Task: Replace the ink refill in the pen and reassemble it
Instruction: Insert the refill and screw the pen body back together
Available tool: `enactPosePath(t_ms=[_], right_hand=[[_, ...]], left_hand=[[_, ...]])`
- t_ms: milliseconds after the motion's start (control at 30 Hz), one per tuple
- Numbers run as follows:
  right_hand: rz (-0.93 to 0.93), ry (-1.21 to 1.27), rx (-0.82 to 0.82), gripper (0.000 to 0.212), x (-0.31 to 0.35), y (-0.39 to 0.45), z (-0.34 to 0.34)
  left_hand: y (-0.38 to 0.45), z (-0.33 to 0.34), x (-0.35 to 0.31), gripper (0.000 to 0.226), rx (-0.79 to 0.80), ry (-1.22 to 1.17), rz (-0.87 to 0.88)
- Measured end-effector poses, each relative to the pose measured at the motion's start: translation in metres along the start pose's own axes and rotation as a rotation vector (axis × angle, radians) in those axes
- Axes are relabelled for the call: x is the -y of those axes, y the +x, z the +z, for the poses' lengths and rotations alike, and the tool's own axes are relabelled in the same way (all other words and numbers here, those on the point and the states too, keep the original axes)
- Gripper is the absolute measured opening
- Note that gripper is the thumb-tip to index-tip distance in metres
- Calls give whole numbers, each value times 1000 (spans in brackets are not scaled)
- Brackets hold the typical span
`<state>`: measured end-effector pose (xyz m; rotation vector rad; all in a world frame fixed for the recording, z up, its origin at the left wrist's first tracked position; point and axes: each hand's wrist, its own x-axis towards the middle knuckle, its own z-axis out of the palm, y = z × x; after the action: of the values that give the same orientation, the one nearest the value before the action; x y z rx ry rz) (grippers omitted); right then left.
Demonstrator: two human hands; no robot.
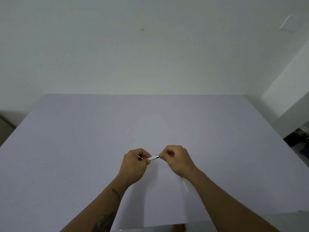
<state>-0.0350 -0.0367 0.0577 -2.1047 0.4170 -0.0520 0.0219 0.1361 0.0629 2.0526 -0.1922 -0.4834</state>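
Note:
A white pen (153, 158) with a silver ring at its right end is held level above the table, between both hands. My left hand (135, 164) is closed around its white barrel. My right hand (175, 159) pinches the pen's silver end with its fingertips; the tip part is hidden inside the fingers. A thin pale refill (185, 185) lies on the table just below my right wrist, partly hidden by it.
The lilac table top (83, 148) runs to a white wall behind. The table's near edge shows at the bottom. Dark clutter (299, 138) sits on the floor past the right edge.

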Motion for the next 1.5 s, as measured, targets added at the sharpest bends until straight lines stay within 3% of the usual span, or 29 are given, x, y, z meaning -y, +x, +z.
enactPosePath(t_ms=[100,233,633,767,1100,1233,1500], right_hand=[[4,-6,6,25,-1,0,1],[-8,27,-3,5,0,-2,1],[40,-20,35,20,5,3,-4],[2,13,10,5,2,-1,-3],[16,0,-8,16,0,1,-4],[8,35,-18,6,0,0,-1],[31,-31,8,12,-5,3,-3]], left_hand=[[0,-1,0,20,2,11,7],[2,-1,-1,23,-18,39,17],[2,1,-2,18,9,8,4],[2,1,-2,20,-5,16,9],[1,5,0,21,-19,-1,6],[3,6,0,21,-28,9,12],[5,10,3,20,-9,43,24]])
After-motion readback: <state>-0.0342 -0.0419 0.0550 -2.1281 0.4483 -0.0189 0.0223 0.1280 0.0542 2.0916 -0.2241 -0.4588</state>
